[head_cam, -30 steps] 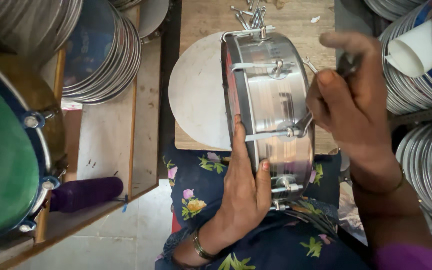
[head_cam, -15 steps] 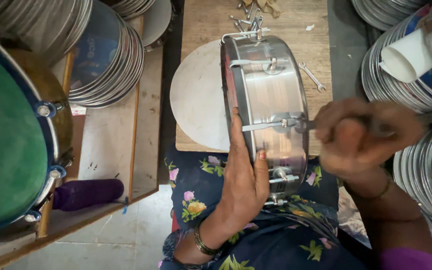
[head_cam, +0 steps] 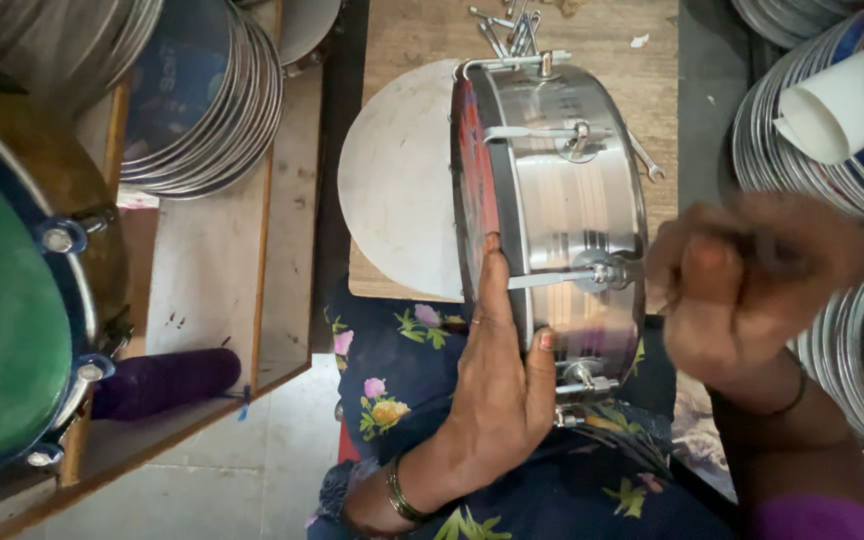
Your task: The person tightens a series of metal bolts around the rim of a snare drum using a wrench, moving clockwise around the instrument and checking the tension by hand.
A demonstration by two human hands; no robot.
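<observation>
Right hand (head_cam: 752,285) motion-blurred, fingers not separable; whatever it grips at the drum's (head_cam: 562,200) lug can't be made out. Left hand (head_cam: 497,385) covers part of the drum's lower rim, and the drum hides the right part of the white disc (head_cam: 402,180) behind it. Green drum (head_cam: 2,310) cut off by left edge, stacked rims (head_cam: 852,120) by right and top edges, paper roll (head_cam: 837,105) partly out of frame, loose metal bits (head_cam: 507,30) on the tabletop (head_cam: 602,30) too small to tell.
</observation>
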